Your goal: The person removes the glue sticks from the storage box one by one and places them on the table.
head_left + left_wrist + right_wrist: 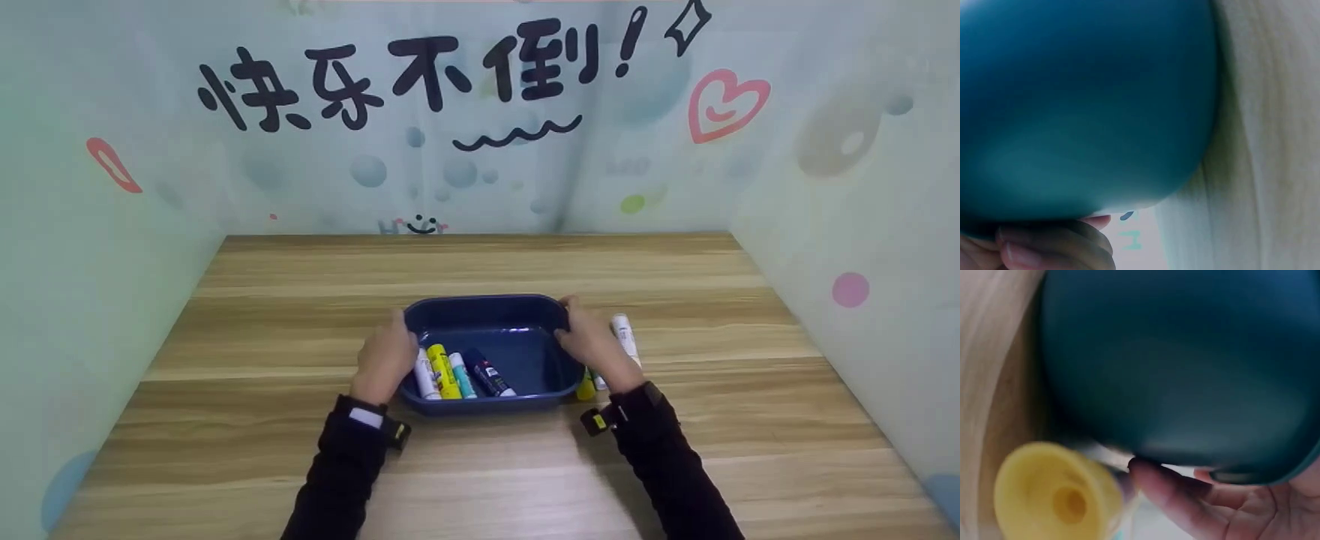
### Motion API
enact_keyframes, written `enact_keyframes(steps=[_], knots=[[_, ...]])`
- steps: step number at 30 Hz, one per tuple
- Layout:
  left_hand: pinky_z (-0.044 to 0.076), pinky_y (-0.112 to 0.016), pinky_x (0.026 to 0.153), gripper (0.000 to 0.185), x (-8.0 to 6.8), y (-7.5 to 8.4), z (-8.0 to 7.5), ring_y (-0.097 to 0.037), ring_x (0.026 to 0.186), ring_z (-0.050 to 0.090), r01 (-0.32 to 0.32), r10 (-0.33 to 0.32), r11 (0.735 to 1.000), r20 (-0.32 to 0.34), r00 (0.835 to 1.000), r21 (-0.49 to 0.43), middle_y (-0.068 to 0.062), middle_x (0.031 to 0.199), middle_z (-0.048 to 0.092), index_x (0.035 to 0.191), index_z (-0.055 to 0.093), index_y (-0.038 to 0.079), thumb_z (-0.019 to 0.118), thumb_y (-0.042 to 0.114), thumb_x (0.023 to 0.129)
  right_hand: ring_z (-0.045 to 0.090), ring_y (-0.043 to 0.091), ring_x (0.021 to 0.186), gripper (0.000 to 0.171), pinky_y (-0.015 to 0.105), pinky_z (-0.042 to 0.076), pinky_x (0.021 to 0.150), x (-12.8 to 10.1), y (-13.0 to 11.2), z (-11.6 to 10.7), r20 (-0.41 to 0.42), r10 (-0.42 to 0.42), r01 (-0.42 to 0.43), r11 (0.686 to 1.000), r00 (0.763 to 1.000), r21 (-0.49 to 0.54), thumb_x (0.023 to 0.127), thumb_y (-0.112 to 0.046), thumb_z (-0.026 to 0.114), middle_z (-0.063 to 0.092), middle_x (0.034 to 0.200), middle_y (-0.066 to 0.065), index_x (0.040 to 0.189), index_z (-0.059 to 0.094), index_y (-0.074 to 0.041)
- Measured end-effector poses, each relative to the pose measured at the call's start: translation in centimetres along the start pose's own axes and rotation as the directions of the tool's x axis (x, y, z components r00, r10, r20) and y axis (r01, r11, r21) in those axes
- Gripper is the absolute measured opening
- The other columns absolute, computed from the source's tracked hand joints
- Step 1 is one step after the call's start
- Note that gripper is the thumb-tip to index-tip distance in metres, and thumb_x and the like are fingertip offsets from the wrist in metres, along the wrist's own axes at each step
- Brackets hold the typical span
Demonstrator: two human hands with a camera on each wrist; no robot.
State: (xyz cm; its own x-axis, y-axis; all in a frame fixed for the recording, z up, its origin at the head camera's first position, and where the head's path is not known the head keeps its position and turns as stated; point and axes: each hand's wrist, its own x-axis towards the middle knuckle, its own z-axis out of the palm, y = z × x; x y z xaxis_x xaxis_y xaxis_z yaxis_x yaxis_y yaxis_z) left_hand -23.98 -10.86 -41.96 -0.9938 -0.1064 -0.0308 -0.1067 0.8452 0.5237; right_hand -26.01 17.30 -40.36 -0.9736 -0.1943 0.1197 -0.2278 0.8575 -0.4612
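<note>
I see the wooden desk [300,315] filling most of the head view, walled in on three sides by pale printed panels [480,150]. Near its front edge sits the dark blue tub [487,307], and I have it gripped from both sides. My left hand [384,360] wraps the tub's left rim, fingers [1055,247] curled under the lip as the left wrist view shows against the blue wall. My right hand [592,341] clasps the right rim, its fingers [1179,500] curled beneath the edge. Whether the tub rests on the desk or is raised just off it, I cannot tell. Inside, toward the near left corner, four tubes lie side by side: a white one [425,375], a yellow one [444,371], a teal-and-white one [462,375] and a dark blue one [487,373]. Outside, just beside my right hand, a white tube [624,337] lies on the desk, and a yellow-capped tube [586,390] shows by the wrist.
</note>
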Motion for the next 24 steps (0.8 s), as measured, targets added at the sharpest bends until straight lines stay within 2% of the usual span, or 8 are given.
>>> enact_keyframes(steps=[3,7,13,16,21,24], knots=[[0.051,-0.049,0.073,0.037,0.0,0.1,0.0,-0.037,0.094,0.062,0.004,-0.004,1.0,0.004,1.0,-0.005,-0.026,0.111,0.06,0.128,0.04,0.0,0.043,0.015,0.094,0.059,0.044,0.097,0.042,0.052,0.049,0.08,-0.3,-0.4,0.2,-0.012,-0.016,0.015,0.999,1.0,-0.03,0.082,-0.001,0.058,0.06,0.105,0.032,0.121,0.044,0.008],[0.051,-0.048,0.073,0.038,0.0,0.1,0.0,-0.037,0.094,0.061,0.009,-0.009,1.0,0.01,1.0,-0.012,-0.026,0.112,0.06,0.129,0.039,0.0,0.043,0.015,0.094,0.06,0.043,0.095,0.05,0.051,0.049,0.08,-0.5,-0.6,0.5,-0.018,-0.028,0.028,0.999,0.999,-0.018,0.079,0.004,0.055,0.059,0.105,0.033,0.125,0.039,0.01],[0.051,-0.049,0.072,0.038,0.0,0.1,0.0,-0.037,0.093,0.062,0.0,0.0,1.0,-0.003,1.0,0.003,-0.026,0.109,0.061,0.128,0.04,-0.001,0.044,0.015,0.094,0.06,0.041,0.072,0.059,0.049,0.049,0.062,-0.6,-0.4,1.3,-0.066,-0.092,0.088,0.994,0.994,-0.061,0.071,0.009,0.055,0.06,0.084,0.031,0.127,0.034,0.012],[0.051,-0.049,0.073,0.038,0.0,0.2,0.0,-0.037,0.093,0.062,0.012,-0.012,1.0,0.006,1.0,0.005,-0.026,0.111,0.06,0.129,0.04,0.0,0.044,0.016,0.094,0.058,0.036,0.064,0.063,0.046,0.047,0.056,-0.6,-0.2,1.6,-0.056,-0.089,0.085,0.994,0.994,-0.068,0.072,0.008,0.055,0.061,0.078,0.027,0.13,0.031,0.01],[0.05,-0.049,0.074,0.039,0.0,0.3,-0.2,-0.037,0.094,0.062,0.037,-0.037,0.999,0.023,0.999,-0.005,-0.024,0.112,0.06,0.128,0.039,0.0,0.044,0.016,0.093,0.058,0.034,0.065,0.066,0.046,0.048,0.058,-0.4,0.1,1.8,-0.021,-0.038,0.038,0.999,0.999,-0.023,0.074,0.006,0.054,0.062,0.084,0.029,0.135,0.028,0.007],[0.049,-0.048,0.07,0.036,-0.1,0.3,-0.5,-0.036,0.09,0.062,0.022,-0.022,1.0,0.004,1.0,0.0,-0.023,0.106,0.061,0.124,0.039,0.0,0.045,0.016,0.093,0.059,0.036,0.072,0.063,0.047,0.049,0.063,-0.4,0.3,1.8,-0.009,-0.009,0.01,1.0,1.0,0.011,0.075,0.004,0.053,0.061,0.092,0.031,0.133,0.029,0.006]])
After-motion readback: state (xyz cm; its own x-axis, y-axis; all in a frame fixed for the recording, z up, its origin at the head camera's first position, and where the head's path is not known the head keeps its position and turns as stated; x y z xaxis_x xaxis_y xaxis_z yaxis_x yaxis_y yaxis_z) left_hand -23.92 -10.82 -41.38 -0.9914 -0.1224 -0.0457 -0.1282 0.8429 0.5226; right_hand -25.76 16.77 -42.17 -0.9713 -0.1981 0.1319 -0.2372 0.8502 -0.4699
